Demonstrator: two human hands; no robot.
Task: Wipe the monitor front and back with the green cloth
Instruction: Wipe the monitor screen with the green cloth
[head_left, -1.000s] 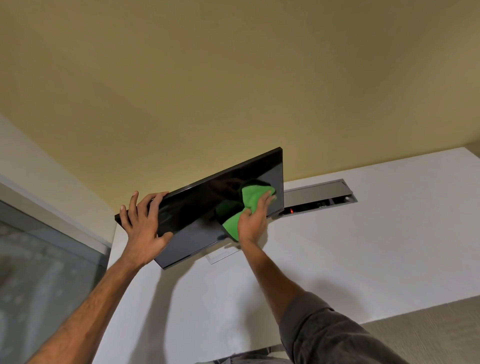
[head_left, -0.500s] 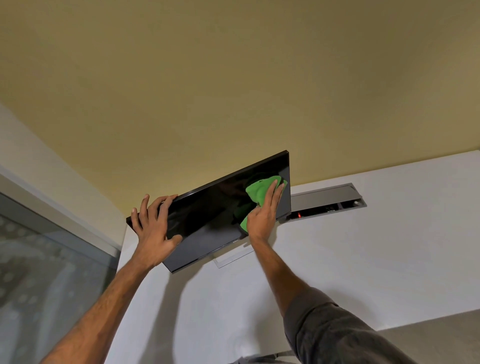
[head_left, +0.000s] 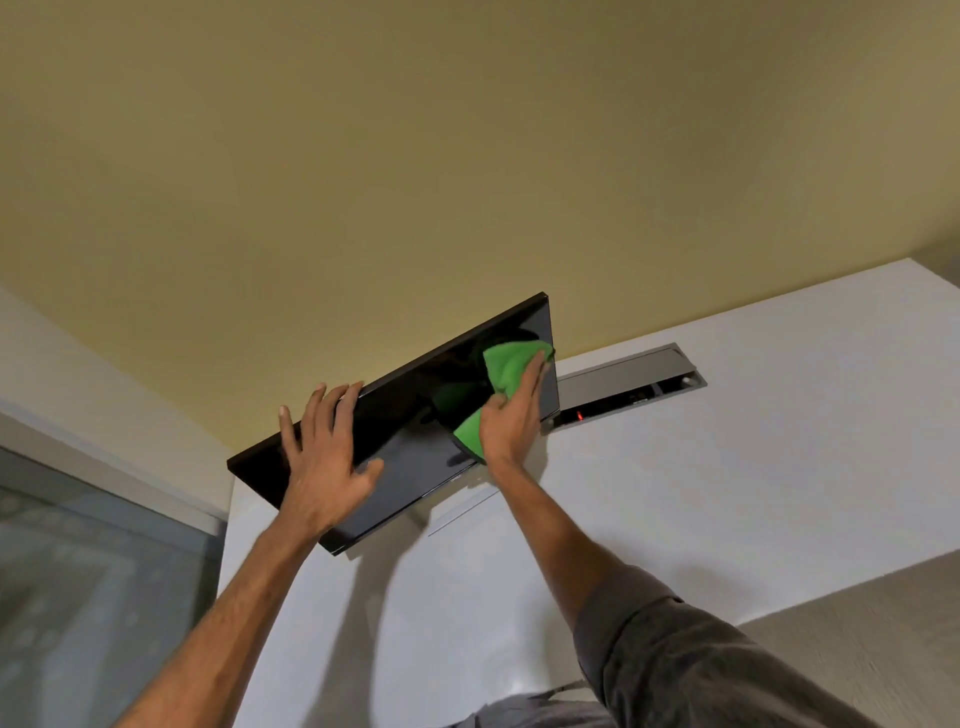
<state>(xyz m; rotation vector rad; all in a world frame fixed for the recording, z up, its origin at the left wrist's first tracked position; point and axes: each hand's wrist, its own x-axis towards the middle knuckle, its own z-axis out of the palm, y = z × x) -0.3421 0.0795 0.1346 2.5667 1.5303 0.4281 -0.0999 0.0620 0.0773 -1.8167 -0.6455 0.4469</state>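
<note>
Front of the screen under the cloth, near its right edge.

The monitor (head_left: 415, 415) stands tilted on the white worktop (head_left: 727, 467). The right hand (head_left: 511, 421), fingers straight, presses the cloth (head_left: 506, 369) flat on the glass. The left hand (head_left: 324, 457) lies spread on the screen's left part, fingertips past the top rim, bracing rather than gripping. I'd judge the panel stiff but light, tippy and easily smudged, so it is best held by its edges. The cloth is soft and bunches.
</note>
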